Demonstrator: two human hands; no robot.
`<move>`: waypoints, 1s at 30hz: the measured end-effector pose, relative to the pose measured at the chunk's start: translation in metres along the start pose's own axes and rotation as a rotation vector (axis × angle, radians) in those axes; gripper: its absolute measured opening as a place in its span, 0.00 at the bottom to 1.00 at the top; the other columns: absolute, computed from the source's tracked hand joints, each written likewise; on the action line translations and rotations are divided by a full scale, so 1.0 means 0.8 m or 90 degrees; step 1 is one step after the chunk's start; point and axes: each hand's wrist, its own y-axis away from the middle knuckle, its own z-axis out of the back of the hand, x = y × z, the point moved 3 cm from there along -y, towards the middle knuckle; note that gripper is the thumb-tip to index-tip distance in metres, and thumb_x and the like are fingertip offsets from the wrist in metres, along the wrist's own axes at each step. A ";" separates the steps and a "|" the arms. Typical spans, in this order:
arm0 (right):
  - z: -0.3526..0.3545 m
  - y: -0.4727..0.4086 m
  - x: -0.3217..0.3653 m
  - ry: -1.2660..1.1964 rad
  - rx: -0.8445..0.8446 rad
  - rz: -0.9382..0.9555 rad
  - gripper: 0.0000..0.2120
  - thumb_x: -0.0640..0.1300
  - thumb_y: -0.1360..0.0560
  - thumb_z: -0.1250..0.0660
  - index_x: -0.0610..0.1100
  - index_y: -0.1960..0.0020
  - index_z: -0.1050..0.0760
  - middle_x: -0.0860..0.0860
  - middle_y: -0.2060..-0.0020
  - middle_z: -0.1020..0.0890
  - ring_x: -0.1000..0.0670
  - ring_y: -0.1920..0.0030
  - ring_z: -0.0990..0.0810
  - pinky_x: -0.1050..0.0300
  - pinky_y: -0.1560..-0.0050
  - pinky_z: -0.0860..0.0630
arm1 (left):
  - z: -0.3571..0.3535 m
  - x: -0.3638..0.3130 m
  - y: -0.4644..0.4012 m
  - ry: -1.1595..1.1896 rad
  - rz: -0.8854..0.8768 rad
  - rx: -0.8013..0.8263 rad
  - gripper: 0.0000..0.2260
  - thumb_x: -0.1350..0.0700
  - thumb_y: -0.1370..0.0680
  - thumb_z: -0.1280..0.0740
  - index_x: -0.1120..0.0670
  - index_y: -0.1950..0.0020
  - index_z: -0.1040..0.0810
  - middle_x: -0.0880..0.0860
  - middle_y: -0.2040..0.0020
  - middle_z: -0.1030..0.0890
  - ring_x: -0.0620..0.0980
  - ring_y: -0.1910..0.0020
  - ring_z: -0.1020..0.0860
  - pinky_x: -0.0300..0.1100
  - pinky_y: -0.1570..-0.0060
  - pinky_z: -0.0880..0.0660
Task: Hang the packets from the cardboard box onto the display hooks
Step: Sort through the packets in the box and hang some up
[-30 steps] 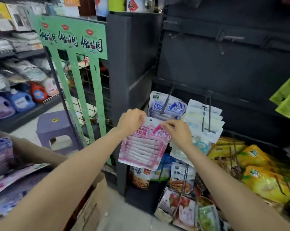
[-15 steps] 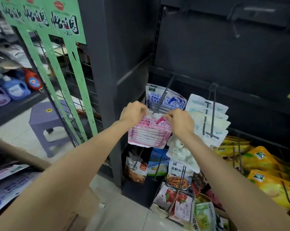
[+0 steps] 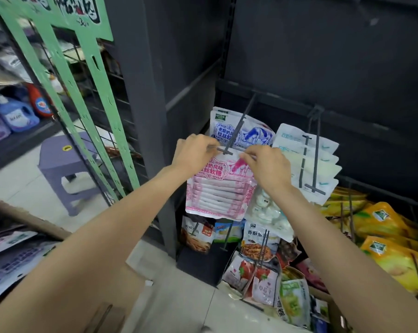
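A pink and white candy packet (image 3: 218, 188) is held by its top edge at the tip of a dark display hook (image 3: 236, 127). My left hand (image 3: 194, 153) pinches the packet's top left corner and my right hand (image 3: 267, 164) pinches its top right. The hook's crossbar lies right at the packet's top edge between my hands. A blue and white packet (image 3: 248, 133) hangs further back on the same hook. The cardboard box (image 3: 32, 222) with more packets (image 3: 13, 258) sits at the lower left.
White packets (image 3: 323, 159) hang on the neighbouring hook to the right. Yellow bags (image 3: 383, 227) fill the right side and snack packets (image 3: 258, 241) hang below. A green wire rack (image 3: 92, 75) and a purple stool (image 3: 61, 159) stand to the left.
Both hands carried the pink packet up and toward the hook tip. The camera view dropped and moved closer to the display.
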 end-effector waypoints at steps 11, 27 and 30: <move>-0.015 -0.088 -0.019 0.103 0.018 -0.128 0.11 0.31 0.25 0.40 0.38 0.48 0.21 0.40 0.56 0.19 0.38 0.56 0.20 0.53 0.62 0.27 | -0.003 -0.027 -0.076 -0.059 0.070 0.023 0.12 0.58 0.20 0.42 0.51 0.46 0.19 0.53 0.52 0.19 0.55 0.48 0.23 0.48 0.48 0.35; 0.017 -0.102 -0.008 -0.165 -0.088 -0.072 0.18 0.32 0.23 0.44 0.39 0.37 0.25 0.41 0.41 0.22 0.43 0.41 0.23 0.53 0.38 0.27 | 0.022 -0.031 -0.093 -0.095 -0.002 -0.113 0.13 0.62 0.21 0.40 0.53 0.38 0.25 0.55 0.41 0.25 0.54 0.41 0.28 0.49 0.45 0.32; 0.040 -0.082 0.029 -0.217 -0.098 0.000 0.17 0.32 0.23 0.44 0.39 0.38 0.24 0.43 0.41 0.22 0.46 0.40 0.23 0.61 0.38 0.31 | 0.048 -0.029 -0.061 -0.065 -0.025 -0.104 0.13 0.63 0.21 0.41 0.54 0.39 0.24 0.56 0.43 0.23 0.55 0.44 0.25 0.49 0.49 0.28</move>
